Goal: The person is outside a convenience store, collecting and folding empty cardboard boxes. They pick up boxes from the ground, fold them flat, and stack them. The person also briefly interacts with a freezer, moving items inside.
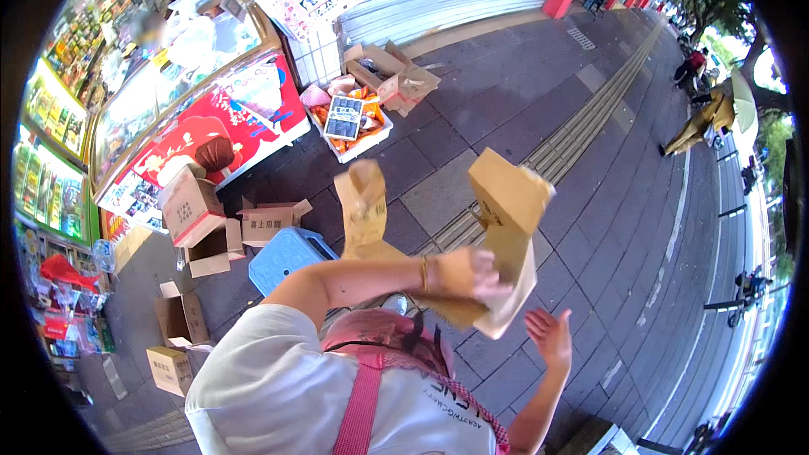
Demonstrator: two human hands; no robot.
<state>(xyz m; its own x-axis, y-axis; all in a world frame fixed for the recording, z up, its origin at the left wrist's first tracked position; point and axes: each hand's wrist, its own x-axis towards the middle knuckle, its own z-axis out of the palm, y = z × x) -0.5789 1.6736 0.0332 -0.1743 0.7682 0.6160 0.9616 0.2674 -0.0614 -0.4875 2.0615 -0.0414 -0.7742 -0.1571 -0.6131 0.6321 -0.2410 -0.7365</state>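
A brown cardboard box (509,253), partly unfolded, stands tilted in front of my body. One of its panels reaches up on the right, while another cardboard flap (365,215) rises on the left. My left hand (471,275) crosses in front of the cardboard, a thin bracelet at its wrist. Its fingers are blurred, so whether they grip the box or only pass over it is unclear. Just off the box's lower right corner is my right hand (550,333), fingers apart, with nothing in it. A pink apron or bag (392,335) hangs at my waist.
A blue plastic stool (287,259) stands to the left, near several open cartons (183,316). Beyond are a red-fronted shop counter (215,139), a white crate of packaged goods (354,145) and another open carton (401,79). People (701,120) are far right on the paved walkway (607,215).
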